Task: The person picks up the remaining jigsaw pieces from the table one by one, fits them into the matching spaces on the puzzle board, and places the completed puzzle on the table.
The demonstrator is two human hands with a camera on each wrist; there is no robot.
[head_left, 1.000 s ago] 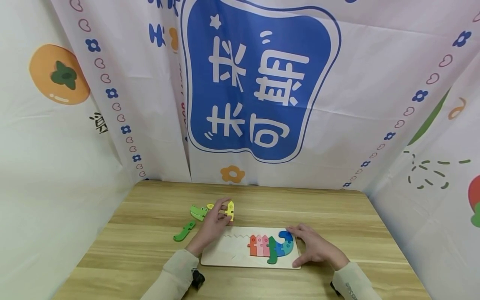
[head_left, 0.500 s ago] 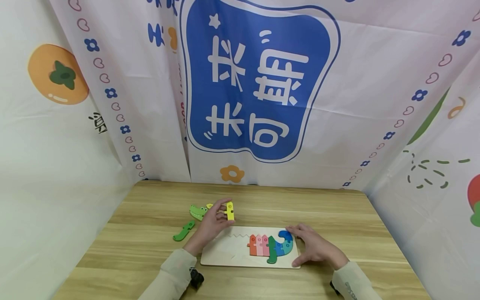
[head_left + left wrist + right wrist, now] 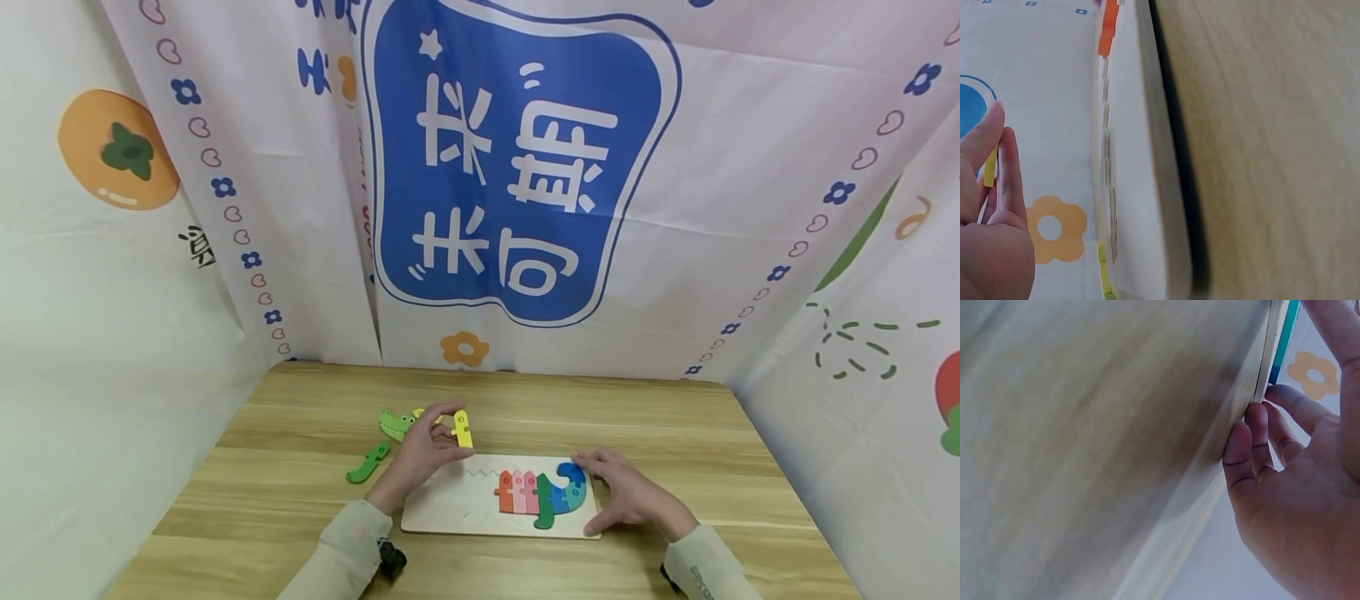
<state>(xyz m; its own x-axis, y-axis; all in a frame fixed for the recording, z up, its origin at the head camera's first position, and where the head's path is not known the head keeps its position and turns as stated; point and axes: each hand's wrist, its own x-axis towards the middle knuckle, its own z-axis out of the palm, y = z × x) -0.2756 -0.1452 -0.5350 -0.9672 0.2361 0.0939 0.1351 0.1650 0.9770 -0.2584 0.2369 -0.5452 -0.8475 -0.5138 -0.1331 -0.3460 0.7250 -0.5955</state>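
Observation:
My left hand [image 3: 422, 454] pinches a yellow puzzle piece [image 3: 462, 430] between thumb and fingers, raised above the far edge of a pale wooden puzzle board [image 3: 438, 510]. In the left wrist view the piece [image 3: 990, 167] shows edge-on between the fingers. Orange, pink, green and blue pieces [image 3: 519, 492] lie joined on the board's right part, forming a crocodile's tail end. At the board's right end, my right hand [image 3: 636, 493] holds its short side, thumb at the near corner and fingers at the far one. The right wrist view shows its curled fingertips [image 3: 1239, 440] at the board's edge.
Left of the board lie a green crocodile head piece [image 3: 394, 425] and a green leg piece [image 3: 367, 463]. Another yellow piece [image 3: 418, 412] is partly hidden behind my left hand. Printed cloth [image 3: 517, 350] hangs along the wooden table's [image 3: 247, 517] back edge and sides.
My left hand has brought the yellow piece slightly nearer to the board and tilted it. The right hand and the board have stayed in place.

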